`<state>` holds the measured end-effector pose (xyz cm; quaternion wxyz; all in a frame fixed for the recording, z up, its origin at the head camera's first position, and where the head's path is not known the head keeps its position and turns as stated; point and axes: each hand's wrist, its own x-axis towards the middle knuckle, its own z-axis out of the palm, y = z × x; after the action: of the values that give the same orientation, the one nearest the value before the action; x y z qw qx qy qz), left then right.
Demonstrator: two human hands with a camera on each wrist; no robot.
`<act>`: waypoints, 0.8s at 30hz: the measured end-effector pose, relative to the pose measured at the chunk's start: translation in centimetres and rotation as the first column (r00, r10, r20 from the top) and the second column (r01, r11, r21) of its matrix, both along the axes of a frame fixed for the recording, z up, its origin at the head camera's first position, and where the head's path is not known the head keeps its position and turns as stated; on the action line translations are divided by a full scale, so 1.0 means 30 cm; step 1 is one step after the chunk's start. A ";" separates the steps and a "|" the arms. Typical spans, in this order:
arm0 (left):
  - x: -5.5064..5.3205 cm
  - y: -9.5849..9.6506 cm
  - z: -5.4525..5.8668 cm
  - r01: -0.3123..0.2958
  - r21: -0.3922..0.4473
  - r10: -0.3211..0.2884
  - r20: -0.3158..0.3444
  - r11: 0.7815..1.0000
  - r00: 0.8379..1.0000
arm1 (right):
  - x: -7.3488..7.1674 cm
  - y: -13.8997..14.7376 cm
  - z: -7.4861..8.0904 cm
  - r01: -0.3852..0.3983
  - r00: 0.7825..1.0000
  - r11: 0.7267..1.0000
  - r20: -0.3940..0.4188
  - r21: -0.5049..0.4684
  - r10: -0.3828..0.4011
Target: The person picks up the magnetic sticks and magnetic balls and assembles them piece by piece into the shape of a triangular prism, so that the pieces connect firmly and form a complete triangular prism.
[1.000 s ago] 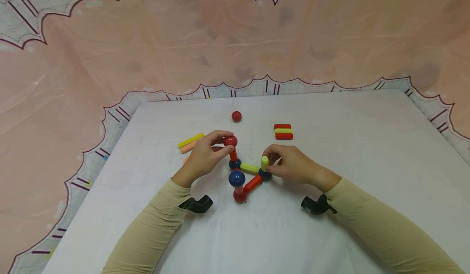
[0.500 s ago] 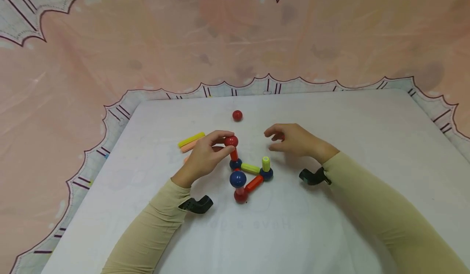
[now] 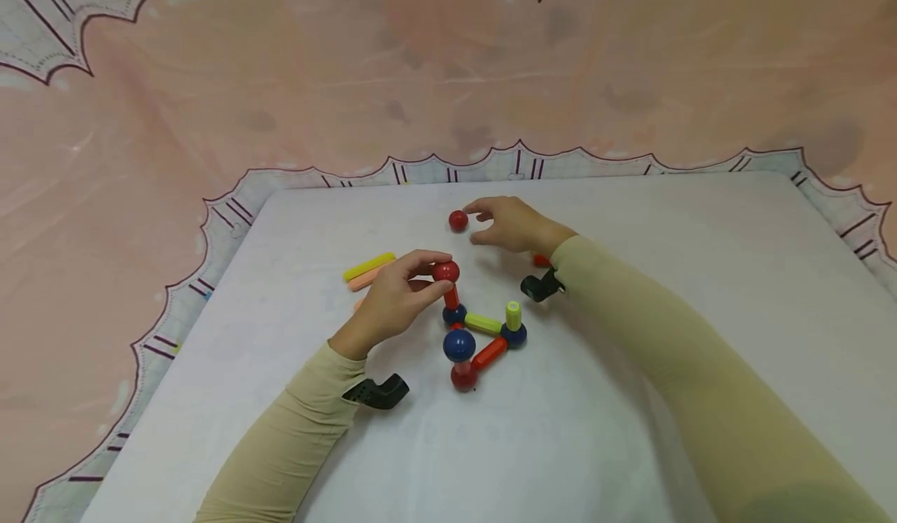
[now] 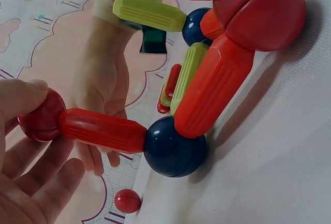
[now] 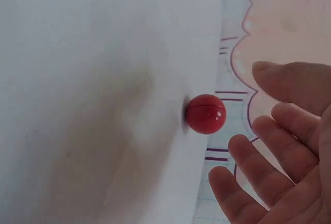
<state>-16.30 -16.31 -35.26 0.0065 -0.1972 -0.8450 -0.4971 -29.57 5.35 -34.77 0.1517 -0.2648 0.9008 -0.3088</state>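
Note:
My left hand [image 3: 395,297] pinches a red ball [image 3: 446,272] between thumb and fingers. That ball tops an upright red rod [image 4: 103,131] of a ball-and-rod building frame, likely a magnetic set. At the rod's foot is a blue ball [image 4: 175,146]; red and yellow-green rods join it to other balls. A yellow-green rod [image 3: 514,315] stands free-ended on the right blue ball [image 3: 515,336]. In front, another blue ball [image 3: 459,345] sits raised over a red ball [image 3: 464,377]. At the back, my right hand [image 3: 515,223] reaches beside a loose red ball [image 5: 206,114], fingers spread and holding nothing.
Left of the frame, partly behind my left hand, lie a yellow rod [image 3: 369,267] and an orange rod [image 3: 363,279]. My right forearm mostly hides a red rod [image 3: 541,260] and those beside it. The white tabletop [image 3: 701,274] ends at a patterned cloth [image 3: 518,79].
My right hand has let go of the upright yellow-green rod and moved back and left to the loose red ball. The left hand keeps its hold on the top red ball.

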 end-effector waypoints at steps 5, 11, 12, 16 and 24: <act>0.002 -0.005 0.003 -0.002 0.010 0.002 0.000 1.000 1.000 | -0.030 -0.043 -0.005 -0.037 0.999 0.997 0.004 0.062 0.037; 0.000 -0.004 -0.003 -0.004 0.013 0.004 0.009 1.000 1.000 | -0.054 -0.070 -0.012 -0.054 0.998 0.993 0.018 0.100 0.053; 0.000 -0.003 -0.004 -0.004 0.013 0.004 0.007 1.000 1.000 | -0.057 -0.071 -0.013 -0.054 0.998 0.993 0.023 0.104 0.052; -0.002 0.001 -0.005 0.007 0.013 -0.007 -0.001 1.000 1.000 | -0.061 -0.068 -0.017 -0.038 0.999 0.995 0.024 0.096 0.036; 0.002 -0.003 0.005 0.007 -0.001 -0.007 -0.004 1.000 1.000 | -0.041 -0.057 -0.018 0.008 0.998 0.997 0.061 0.075 -0.013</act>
<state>-16.25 -16.39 -35.10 0.0062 -0.2013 -0.8445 -0.4963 -30.81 3.63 -35.30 0.1876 -0.2445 0.9081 -0.2837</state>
